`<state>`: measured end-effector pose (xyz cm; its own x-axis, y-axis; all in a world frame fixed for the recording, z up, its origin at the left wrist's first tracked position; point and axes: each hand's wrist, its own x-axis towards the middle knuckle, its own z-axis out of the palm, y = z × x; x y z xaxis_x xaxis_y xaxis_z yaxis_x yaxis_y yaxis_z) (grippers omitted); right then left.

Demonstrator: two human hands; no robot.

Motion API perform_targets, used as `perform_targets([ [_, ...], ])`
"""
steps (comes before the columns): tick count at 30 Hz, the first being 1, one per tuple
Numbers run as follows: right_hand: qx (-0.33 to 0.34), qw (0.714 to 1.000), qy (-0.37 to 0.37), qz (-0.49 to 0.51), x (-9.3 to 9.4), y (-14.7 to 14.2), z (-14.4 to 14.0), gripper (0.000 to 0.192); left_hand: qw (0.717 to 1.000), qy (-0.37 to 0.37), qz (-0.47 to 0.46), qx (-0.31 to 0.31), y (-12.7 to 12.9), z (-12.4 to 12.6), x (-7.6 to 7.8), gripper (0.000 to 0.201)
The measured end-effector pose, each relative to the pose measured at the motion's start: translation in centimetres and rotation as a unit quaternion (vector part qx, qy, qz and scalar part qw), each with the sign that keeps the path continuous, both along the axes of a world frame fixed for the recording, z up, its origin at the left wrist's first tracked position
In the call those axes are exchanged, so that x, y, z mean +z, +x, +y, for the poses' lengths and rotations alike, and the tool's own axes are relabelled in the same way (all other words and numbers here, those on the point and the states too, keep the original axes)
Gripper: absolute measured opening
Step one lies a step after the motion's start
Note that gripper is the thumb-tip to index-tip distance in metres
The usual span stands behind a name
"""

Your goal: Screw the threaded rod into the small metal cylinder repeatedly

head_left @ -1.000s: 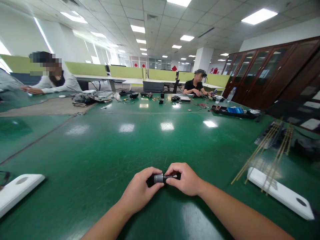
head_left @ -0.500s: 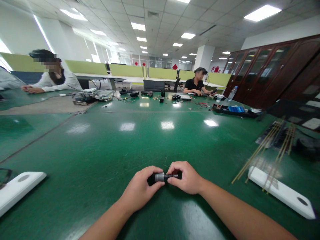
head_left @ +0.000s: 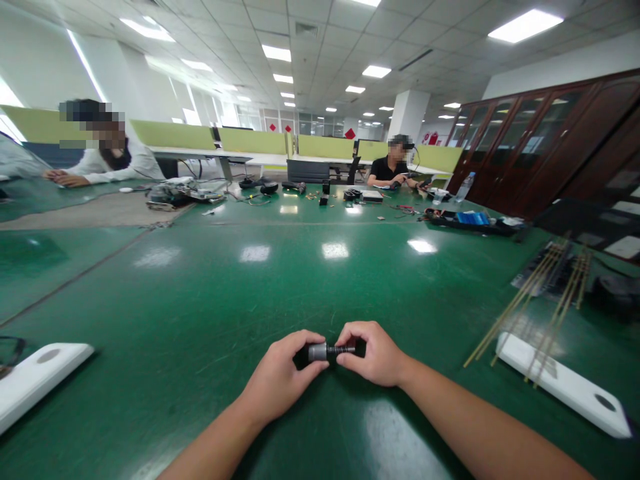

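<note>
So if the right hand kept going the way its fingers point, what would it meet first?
The right hand points leftward along the small cylindrical part; it would likely meet the left hand, gripping the other end.

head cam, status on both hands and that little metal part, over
Left hand and right hand both gripping small cylindrical part. Part held just above green table. Nothing in the way.

Bright, even light pours from the ceiling panels (head_left: 524, 25), throwing white glare patches across the glossy green counter (head_left: 200, 293); soft shadows sit under both forearms, wide-angle warp bends the edges, the far desks go hazy, two faces are pixelated
</note>
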<state>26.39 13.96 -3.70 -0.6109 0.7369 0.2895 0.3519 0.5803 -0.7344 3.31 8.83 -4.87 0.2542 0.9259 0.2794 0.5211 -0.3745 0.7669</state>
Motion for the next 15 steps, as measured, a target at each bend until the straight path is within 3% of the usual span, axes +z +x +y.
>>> perform_targets([
  [15,-0.015,1.0,-0.001,-0.002,0.01,-0.04,-0.13,0.009,1.0,-0.007,-0.005,0.002,-0.06,-0.01,0.08,0.03],
])
